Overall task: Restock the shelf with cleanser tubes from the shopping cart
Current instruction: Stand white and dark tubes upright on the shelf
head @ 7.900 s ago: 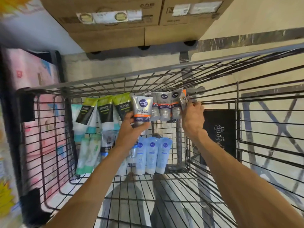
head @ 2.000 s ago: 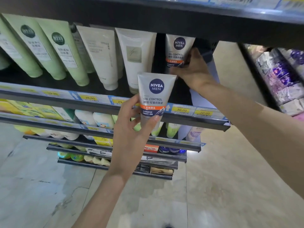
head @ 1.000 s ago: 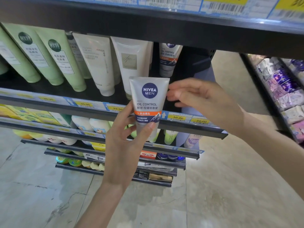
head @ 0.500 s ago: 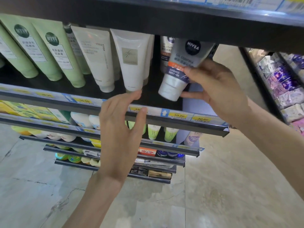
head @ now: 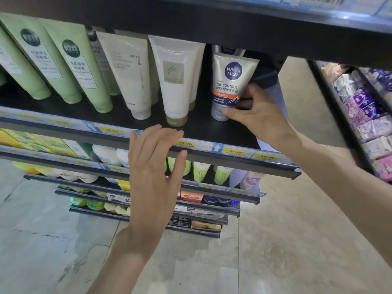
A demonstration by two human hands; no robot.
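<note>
Head view: a silver Nivea Men tube (head: 232, 85) stands cap-down on the dark shelf (head: 201, 129), just right of two white tubes (head: 176, 81). The right hand (head: 261, 117) grips its lower end, thumb on the cap. The left hand (head: 154, 166) hovers before the shelf edge, fingers (head: 169, 136) loosely spread, holding nothing.
</note>
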